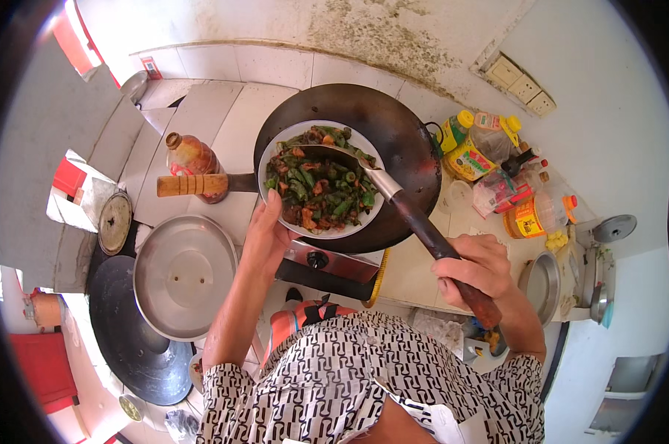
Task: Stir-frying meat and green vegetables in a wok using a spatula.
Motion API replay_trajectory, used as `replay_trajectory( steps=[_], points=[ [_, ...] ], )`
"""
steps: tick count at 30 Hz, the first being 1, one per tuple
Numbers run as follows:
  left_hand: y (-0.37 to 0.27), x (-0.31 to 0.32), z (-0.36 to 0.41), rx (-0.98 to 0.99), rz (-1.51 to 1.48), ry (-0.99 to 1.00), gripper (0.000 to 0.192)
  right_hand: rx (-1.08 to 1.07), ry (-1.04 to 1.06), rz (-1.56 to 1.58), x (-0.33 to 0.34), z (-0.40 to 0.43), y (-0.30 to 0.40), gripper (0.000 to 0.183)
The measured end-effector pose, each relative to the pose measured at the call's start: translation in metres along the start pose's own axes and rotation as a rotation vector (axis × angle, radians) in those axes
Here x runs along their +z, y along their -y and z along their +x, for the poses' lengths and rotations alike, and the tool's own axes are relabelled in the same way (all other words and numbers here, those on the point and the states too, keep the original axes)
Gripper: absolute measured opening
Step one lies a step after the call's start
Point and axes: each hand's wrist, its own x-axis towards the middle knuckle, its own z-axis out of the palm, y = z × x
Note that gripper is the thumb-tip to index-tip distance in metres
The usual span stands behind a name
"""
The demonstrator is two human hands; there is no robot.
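My left hand (270, 230) grips the near left rim of a white bowl (264, 158) filled with cooked green peppers and reddish-brown pieces (323, 186). The bowl is over the left part of a dark wok (412, 161), which sits on a gas stove (334, 263). In my right hand (479, 269) is the dark wooden handle of a metal wok ladle (387, 183); its head lies over the food in the bowl. The wok's wooden handle (193, 185) points left, past a plastic bottle with reddish contents (193, 155).
Several bottles (484, 144) and a metal pan (541, 286) stand on the right counter. At left are a large metal basin (184, 277), a second black wok (129, 333) and a round lid (114, 223). Tiled wall (273, 64) rises behind the stove.
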Motion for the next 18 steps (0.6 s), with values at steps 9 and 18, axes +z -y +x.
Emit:
replay_trajectory(
  steps=[9, 18],
  points=[
    [-0.001, 0.002, -0.006, 0.046, -0.039, -0.009, 0.054, -0.105, 0.024, 0.046, 0.003, -0.013, 0.001, 0.029],
    [-0.003, -0.008, -0.035, 0.077, -0.173, -0.019, 0.058, 0.438, -0.688, 0.498, -0.018, -0.017, -0.026, 0.029]
  ],
)
